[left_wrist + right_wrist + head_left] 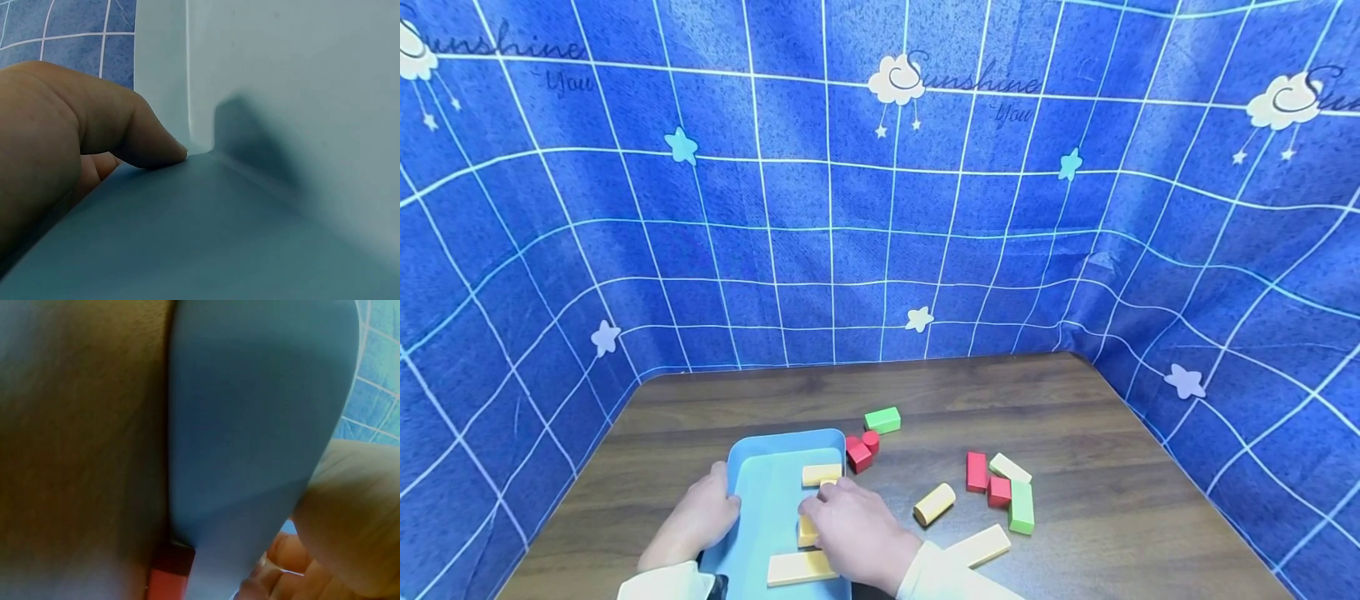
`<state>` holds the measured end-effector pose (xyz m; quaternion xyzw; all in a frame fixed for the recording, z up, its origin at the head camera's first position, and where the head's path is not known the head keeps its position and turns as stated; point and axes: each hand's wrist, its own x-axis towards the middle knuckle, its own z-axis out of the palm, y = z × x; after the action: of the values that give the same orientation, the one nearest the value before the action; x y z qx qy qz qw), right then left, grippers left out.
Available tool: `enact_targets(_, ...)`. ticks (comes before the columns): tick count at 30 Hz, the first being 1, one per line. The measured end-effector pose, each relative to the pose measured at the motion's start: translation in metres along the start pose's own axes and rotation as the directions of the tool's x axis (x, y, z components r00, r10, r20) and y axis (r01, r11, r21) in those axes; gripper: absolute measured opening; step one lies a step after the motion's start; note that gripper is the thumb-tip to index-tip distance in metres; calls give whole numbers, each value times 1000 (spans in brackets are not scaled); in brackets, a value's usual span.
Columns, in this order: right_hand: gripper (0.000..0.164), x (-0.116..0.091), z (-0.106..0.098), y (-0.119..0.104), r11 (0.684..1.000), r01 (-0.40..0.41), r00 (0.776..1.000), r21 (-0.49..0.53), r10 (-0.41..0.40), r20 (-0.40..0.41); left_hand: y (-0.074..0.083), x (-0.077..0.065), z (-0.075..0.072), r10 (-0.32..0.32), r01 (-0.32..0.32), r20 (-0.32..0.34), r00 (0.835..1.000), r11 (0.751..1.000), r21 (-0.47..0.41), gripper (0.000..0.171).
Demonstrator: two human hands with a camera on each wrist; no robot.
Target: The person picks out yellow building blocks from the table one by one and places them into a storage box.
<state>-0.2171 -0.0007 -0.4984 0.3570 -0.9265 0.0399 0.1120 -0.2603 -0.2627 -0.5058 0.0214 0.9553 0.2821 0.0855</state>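
At the front of the table lies a blue tray (786,439). My left hand (700,510) grips its left wall, with the thumb (119,125) along the inside and other fingers behind the wall. Over the right wall reaches my right hand (865,529), its fingers curled down at a pale yellow block (807,533) inside the tray; the hand partly hides this block. Above it in the tray lies another yellow block (822,475), and below it a long yellow block (797,568). In the right wrist view, the tray's outer wall (256,425) stands before the fingers.
Just outside the tray's right wall are red blocks (859,456) and a green block (882,420). A yellow cylinder (935,504) and a long yellow block (981,546) lie further right, near a group with a green block (1021,507) and a red block (976,472). Blue curtain (850,250) surrounds the table.
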Motion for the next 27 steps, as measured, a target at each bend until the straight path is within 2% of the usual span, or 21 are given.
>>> enact_targets(8, 20, -3, -1, 1, 997, 38, 999, -62, -40, -31, 1, 1, 0, -1, 1, -5, 1000, 1000, 6, 60)
enact_targets(13, 21, -5, -4, 4, 996, 70, 996, -47, -72, -43, 3, -1, -1, -4, 4, -2, 1000, 1000, 4, 62)
enact_targets(18, 21, -10, -7, 8, 994, 108, 990, -30, -111, -92, 3, -1, -1, -3, 3, -2, 1000, 1000, -1, 63)
enact_targets(27, 27, -19, -14, 15, 994, 106, 982, -19, -108, -155, 3, -1, -1, -5, 5, 4, 1000, 1000, -3, 62)
